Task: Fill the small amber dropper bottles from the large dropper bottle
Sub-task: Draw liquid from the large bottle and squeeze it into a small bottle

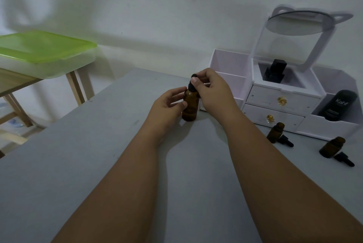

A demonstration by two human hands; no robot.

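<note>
The large amber dropper bottle (190,107) stands upright on the grey table (98,164), mid-scene. My left hand (167,105) grips its body from the left. My right hand (212,89) pinches its black dropper cap (193,82) at the neck. Two small amber bottles stand open at the right: one (275,132) near the drawers, the other (332,147) closer to the table's right edge. A black dropper cap (285,141) lies beside the first, and another (344,159) beside the second.
A white organiser (282,95) with two drawers and a tilted round mirror (296,23) stands at the back right, holding a black tube (338,105) and a black bottle (275,72). At the left, a green-lidded box (45,50) rests on a wooden table.
</note>
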